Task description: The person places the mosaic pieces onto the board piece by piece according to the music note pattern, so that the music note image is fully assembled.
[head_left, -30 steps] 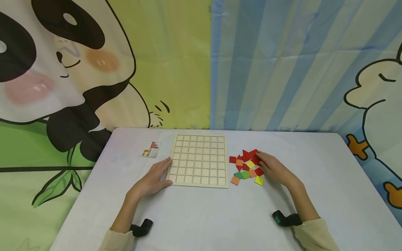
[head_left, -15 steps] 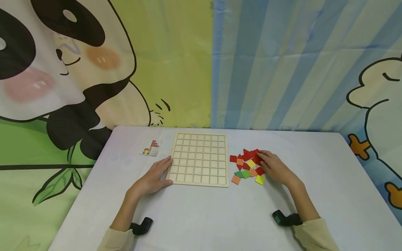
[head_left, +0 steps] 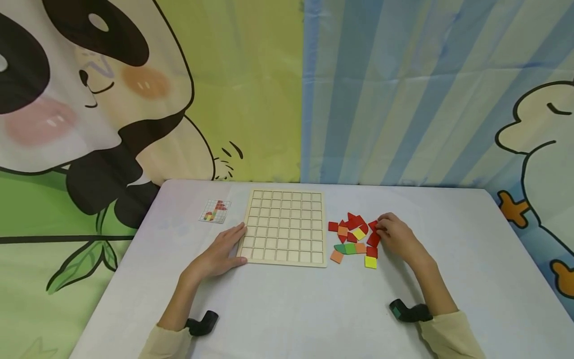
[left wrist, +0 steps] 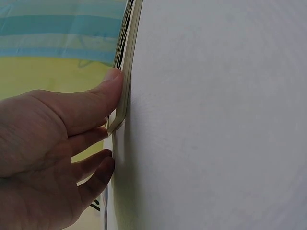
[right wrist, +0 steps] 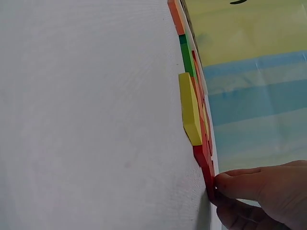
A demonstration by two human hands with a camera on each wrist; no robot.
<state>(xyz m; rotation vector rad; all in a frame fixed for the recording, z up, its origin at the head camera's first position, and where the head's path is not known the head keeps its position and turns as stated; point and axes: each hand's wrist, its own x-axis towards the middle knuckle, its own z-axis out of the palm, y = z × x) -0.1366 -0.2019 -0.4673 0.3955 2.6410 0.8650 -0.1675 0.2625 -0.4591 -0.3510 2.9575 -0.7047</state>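
My left hand (head_left: 219, 253) rests at the left side of a wooden grid board (head_left: 282, 227), fingers along its edge and thumb at the near corner. In the left wrist view the thumb lies against the rim of the board (left wrist: 128, 72). At the right end of a group of flat coloured tiles, my right hand (head_left: 396, 237) pinches a red tile (head_left: 373, 226) between thumb and fingers. Just below it lie another red tile (head_left: 373, 240), a third red one (head_left: 371, 252) and a yellow square (head_left: 370, 262). The right wrist view shows the thumb (right wrist: 235, 184) against red.
Between board and right hand lie more red tiles (head_left: 356, 221), a green square (head_left: 350, 249) and orange squares (head_left: 336, 257). A printed pattern card (head_left: 215, 211) lies left of the board. Behind the white table (head_left: 296, 309) hangs a cartoon curtain (head_left: 251, 89).
My right hand has drawn back slightly to the right, and red tiles have come away from the pile with it. The yellow square and nearby tiles have shifted and turned. My left hand stays put.
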